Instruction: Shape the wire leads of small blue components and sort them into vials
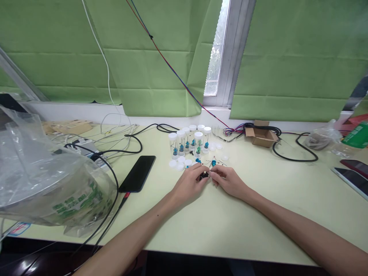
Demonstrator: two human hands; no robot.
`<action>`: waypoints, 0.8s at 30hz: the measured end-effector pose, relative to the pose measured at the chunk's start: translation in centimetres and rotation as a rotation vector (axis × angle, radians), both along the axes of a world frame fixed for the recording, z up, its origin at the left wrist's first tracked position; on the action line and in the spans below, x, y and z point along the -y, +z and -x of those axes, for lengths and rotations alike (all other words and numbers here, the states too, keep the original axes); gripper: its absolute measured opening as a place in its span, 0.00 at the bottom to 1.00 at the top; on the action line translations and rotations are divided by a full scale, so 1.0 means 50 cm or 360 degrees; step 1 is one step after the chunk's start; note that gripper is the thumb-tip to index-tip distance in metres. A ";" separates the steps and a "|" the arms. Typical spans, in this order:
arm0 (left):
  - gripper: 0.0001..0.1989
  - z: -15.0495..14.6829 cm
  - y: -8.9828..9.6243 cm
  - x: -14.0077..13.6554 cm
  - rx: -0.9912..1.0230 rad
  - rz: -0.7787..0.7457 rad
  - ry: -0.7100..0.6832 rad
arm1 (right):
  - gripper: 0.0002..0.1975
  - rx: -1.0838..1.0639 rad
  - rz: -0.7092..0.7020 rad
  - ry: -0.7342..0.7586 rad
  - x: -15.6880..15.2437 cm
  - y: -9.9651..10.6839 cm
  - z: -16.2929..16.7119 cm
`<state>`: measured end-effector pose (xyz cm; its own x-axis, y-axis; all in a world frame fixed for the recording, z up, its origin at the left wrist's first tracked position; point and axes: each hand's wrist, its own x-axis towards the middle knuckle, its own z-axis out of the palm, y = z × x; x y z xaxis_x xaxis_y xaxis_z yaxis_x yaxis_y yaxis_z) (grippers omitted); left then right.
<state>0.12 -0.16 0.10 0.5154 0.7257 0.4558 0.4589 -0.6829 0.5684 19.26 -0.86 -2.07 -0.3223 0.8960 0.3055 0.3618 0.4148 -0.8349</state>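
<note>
My left hand (192, 178) is closed around a small black part (204, 175), whose kind I cannot make out. Fingertips of my right hand (228, 180) are pinched together at the edge of that part; anything between them is too small to name. Just beyond my hands lies a small blue piece with thin wire legs (213, 163). Behind it stand several clear vials with white caps (198, 145), holding blue or green pieces. Loose white caps (180, 166) lie to the left of the vials, and others (218, 146) to the right.
A black phone (137, 174) with a cable lies left of my hands. A large plastic bag (57, 172) fills the left side. An open cardboard box (262, 135) and black cables (296, 159) are at the back right. Another phone (352, 180) lies at the right edge.
</note>
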 end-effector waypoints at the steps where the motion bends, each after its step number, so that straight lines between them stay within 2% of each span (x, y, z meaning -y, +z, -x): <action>1: 0.07 0.000 0.001 0.000 -0.0006 0.0001 0.0004 | 0.16 0.0000 0.0002 -0.0002 -0.001 0.000 0.000; 16: 0.08 0.001 -0.004 -0.006 0.0023 0.0022 -0.0009 | 0.12 -0.0084 -0.0050 0.0091 0.004 0.000 -0.003; 24: 0.08 0.001 -0.003 -0.003 0.0020 0.0038 -0.0031 | 0.10 -0.0089 0.0003 0.0089 0.005 0.005 -0.001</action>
